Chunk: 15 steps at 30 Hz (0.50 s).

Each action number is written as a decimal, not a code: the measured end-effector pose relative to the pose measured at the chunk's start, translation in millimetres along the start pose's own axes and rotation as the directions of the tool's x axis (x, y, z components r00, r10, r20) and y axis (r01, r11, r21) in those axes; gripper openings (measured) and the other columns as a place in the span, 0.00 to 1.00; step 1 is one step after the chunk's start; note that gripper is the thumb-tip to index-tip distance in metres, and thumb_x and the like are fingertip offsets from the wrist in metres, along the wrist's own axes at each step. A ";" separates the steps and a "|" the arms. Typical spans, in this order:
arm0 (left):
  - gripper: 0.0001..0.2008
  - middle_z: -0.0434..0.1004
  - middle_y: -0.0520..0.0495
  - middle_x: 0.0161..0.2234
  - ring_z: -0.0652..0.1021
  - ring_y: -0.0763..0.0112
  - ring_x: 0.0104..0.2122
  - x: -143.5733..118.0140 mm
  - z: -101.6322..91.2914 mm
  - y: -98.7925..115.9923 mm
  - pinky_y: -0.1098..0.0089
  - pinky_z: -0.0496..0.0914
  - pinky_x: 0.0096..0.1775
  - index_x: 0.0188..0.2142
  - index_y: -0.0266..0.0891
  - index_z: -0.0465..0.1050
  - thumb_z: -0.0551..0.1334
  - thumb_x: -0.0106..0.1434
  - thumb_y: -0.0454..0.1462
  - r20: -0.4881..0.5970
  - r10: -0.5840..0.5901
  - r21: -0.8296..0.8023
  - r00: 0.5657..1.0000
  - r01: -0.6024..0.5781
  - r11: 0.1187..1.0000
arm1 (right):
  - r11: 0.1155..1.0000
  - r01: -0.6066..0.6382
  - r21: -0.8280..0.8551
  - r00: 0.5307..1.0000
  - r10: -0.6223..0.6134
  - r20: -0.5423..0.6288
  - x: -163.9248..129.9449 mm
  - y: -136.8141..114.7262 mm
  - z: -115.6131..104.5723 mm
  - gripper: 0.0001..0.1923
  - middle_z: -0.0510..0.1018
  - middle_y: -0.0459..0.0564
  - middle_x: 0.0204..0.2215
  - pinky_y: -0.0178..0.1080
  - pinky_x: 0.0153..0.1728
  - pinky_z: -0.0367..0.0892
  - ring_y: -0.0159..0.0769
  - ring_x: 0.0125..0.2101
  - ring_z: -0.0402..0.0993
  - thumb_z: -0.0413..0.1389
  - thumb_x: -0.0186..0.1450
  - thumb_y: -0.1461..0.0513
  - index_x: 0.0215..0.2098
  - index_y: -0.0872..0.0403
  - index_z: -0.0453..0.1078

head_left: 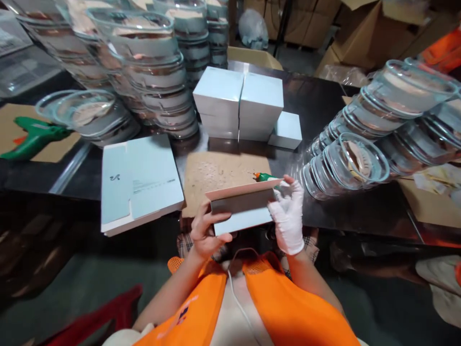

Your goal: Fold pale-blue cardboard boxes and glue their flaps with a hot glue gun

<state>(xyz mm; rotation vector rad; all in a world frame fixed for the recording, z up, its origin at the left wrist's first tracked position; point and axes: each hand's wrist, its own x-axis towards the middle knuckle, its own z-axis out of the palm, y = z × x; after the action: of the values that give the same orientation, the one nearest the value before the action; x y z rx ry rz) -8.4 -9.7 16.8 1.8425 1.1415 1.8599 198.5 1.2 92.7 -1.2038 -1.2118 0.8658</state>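
Note:
A light blue cardboard piece (248, 216), folded with one brown inner flap raised, is held between both hands at the table's front edge. My left hand (207, 230), bare, grips its left end with fingers on the inside. My right hand (289, 216), in a white glove with bare fingertips, grips its right end near the flap. Just behind the cardboard, a green glue gun with an orange tip (264, 177) is partly hidden. It lies over a brown cardboard mat (223, 170). To the left sits a stack of flat light blue cardboard blanks (144, 182).
Light blue boxes (239, 103) stand behind the mat, with a smaller box (286, 129) beside them. Tall stacks of clear containers rise at the left (154, 72) and right (345, 158). Another green glue gun (32, 137) lies far left. Someone's orange sleeve (442, 50) shows at the right.

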 end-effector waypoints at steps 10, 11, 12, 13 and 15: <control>0.22 0.78 0.47 0.34 0.81 0.56 0.41 11.6 -1.5 -11.8 0.57 0.78 0.44 0.48 0.47 0.80 0.73 0.63 0.56 0.070 0.250 0.002 0.966 -0.250 0.968 | 0.483 -0.518 -0.706 0.826 0.498 -0.265 17.1 34.0 -81.0 0.18 0.84 0.60 0.38 0.55 0.52 0.72 0.62 0.47 0.81 0.69 0.54 0.49 0.34 0.52 0.77; 0.19 0.78 0.48 0.34 0.81 0.56 0.42 12.1 -0.8 -12.2 0.57 0.78 0.46 0.47 0.47 0.80 0.73 0.63 0.53 0.055 0.253 -0.003 0.966 -0.254 0.967 | 0.533 -0.552 -0.642 0.808 0.531 -0.254 20.2 38.6 -79.2 0.15 0.83 0.58 0.34 0.52 0.50 0.73 0.60 0.45 0.82 0.70 0.50 0.53 0.31 0.51 0.75; 0.18 0.79 0.48 0.34 0.81 0.55 0.44 12.2 -1.2 -12.3 0.56 0.77 0.48 0.47 0.47 0.80 0.73 0.64 0.52 0.031 0.240 0.003 0.970 -0.240 0.971 | 0.586 -0.573 -0.573 0.801 0.548 -0.240 22.9 42.3 -77.9 0.13 0.82 0.55 0.30 0.49 0.47 0.74 0.56 0.43 0.82 0.70 0.48 0.57 0.29 0.51 0.74; 0.17 0.79 0.47 0.35 0.81 0.54 0.46 11.6 -2.9 -11.8 0.55 0.76 0.51 0.46 0.47 0.80 0.73 0.64 0.51 -0.009 0.215 0.021 0.977 -0.215 0.976 | 0.631 -0.585 -0.509 0.798 0.559 -0.224 25.0 45.1 -77.5 0.11 0.81 0.52 0.27 0.46 0.44 0.74 0.53 0.40 0.82 0.68 0.48 0.58 0.27 0.51 0.74; 0.18 0.79 0.47 0.36 0.80 0.52 0.52 8.8 -9.5 -8.5 0.52 0.73 0.57 0.45 0.46 0.80 0.72 0.63 0.53 -0.094 0.118 0.070 0.989 -0.112 0.991 | 0.699 -0.587 -0.409 0.803 0.567 -0.182 26.5 47.4 -78.5 0.10 0.79 0.48 0.23 0.43 0.35 0.75 0.46 0.31 0.80 0.65 0.49 0.55 0.26 0.51 0.73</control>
<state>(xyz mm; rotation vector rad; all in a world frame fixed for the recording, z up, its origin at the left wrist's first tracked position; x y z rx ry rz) -21.3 -1.3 18.4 1.9077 1.1624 2.0204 285.2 19.5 57.3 -2.0496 -1.0274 1.0359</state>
